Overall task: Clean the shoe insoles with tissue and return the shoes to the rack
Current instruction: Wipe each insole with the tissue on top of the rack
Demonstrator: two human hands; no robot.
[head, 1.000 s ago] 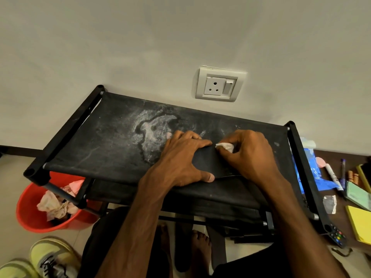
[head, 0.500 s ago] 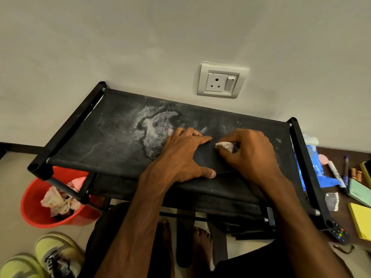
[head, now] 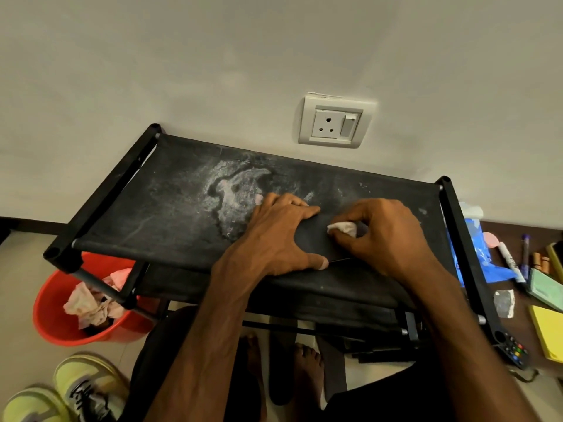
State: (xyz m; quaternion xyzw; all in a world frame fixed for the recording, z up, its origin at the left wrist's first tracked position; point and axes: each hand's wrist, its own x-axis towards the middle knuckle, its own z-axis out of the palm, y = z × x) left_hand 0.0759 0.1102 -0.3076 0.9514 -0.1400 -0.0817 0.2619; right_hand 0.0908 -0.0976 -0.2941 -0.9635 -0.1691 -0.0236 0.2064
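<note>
insole (head: 313, 239): near shoe rack (head: 152, 214) front edge, between hands.
left hand (head: 280, 236): flat, pinning it.
right hand (head: 387, 236): pinching tissue (head: 342, 228), atop insole.

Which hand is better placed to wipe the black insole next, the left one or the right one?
Right. The right hand pinches the tissue against the black insole, probably ready to wipe. The left hand lies spread on the insole and presses it to the rack.
</note>
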